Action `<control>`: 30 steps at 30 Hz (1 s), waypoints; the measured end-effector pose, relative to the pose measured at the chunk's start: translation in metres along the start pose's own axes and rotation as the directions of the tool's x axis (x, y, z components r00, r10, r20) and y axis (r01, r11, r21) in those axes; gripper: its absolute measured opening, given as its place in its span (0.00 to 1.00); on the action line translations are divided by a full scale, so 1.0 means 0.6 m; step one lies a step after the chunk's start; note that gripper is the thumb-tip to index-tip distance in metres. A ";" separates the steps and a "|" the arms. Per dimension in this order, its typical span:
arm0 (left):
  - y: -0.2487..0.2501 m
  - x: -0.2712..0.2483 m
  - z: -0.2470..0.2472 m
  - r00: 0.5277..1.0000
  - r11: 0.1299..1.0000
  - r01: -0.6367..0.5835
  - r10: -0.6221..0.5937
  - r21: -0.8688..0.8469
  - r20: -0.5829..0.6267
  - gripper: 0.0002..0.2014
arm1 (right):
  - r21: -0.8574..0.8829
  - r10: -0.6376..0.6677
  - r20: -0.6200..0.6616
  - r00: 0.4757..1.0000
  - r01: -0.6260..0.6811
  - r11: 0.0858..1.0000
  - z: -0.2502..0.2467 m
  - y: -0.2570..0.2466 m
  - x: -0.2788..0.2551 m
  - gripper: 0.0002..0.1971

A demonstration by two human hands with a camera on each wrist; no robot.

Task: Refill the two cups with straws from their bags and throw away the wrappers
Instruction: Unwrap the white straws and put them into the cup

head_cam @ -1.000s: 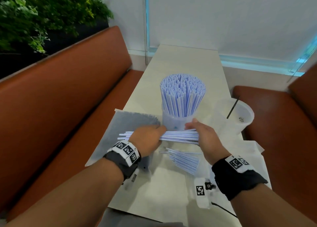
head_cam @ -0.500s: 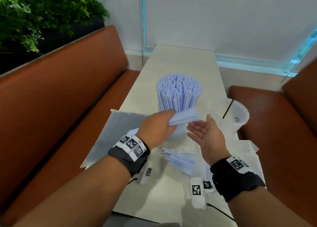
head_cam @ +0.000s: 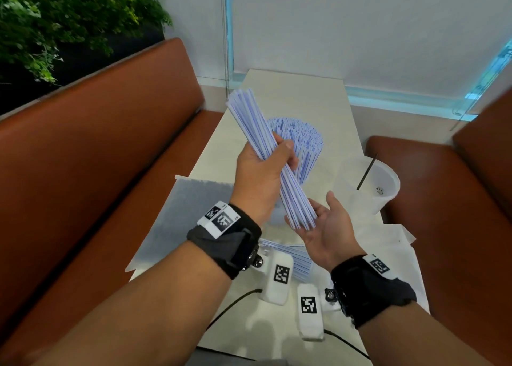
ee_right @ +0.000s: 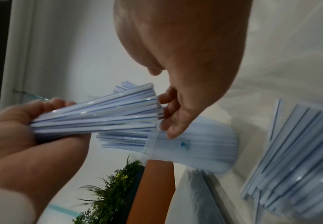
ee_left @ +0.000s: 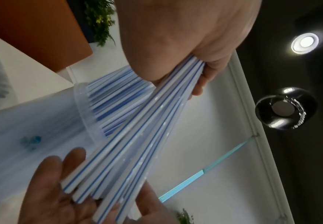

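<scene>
Bundle of straws (head_cam: 273, 158) sat tilted at frame centre, left hand (head_cam: 260, 177) with fingers wrapped round its middle, lower ends butted against the flat, open palm of the right hand (head_cam: 328, 231). Behind it the packed cup (head_cam: 297, 144) looked nearly full; the second cup (head_cam: 372, 184), centre-right on the counter (head_cam: 293, 94), held one dark straw. Step looked like squaring the ends; next move likely calls for upending the bundle into a cup, while loose straws (head_cam: 288, 257) and the wrapper (head_cam: 194, 213) remained.
</scene>
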State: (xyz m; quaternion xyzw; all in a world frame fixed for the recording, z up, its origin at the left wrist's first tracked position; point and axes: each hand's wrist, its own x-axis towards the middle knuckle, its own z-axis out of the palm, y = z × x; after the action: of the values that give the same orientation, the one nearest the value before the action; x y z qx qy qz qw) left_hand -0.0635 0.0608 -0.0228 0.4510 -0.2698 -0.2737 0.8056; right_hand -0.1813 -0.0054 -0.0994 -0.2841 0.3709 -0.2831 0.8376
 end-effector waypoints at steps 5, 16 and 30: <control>-0.011 -0.003 0.001 1.000 1.000 0.019 -0.019 0.007 0.001 0.05 | -0.309 -0.151 0.173 0.973 0.199 0.930 0.006 -0.003 -0.007 0.29; -0.004 0.000 -0.032 0.997 0.997 0.078 -0.077 -0.030 0.008 0.07 | -0.929 -0.326 0.364 0.872 0.363 -0.067 0.001 0.014 -0.006 0.10; 0.074 0.119 -0.024 0.985 0.973 0.078 -0.109 0.216 0.135 0.07 | -0.867 -0.329 0.427 0.842 0.277 -0.415 0.010 -0.041 0.059 0.13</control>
State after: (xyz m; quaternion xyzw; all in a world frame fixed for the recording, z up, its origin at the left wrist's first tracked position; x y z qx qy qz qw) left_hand 0.0053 0.0402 0.0231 0.5246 -0.3340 -0.3135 0.7176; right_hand -0.1631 -0.0447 -0.0953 -0.9171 0.3593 -0.0984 0.1422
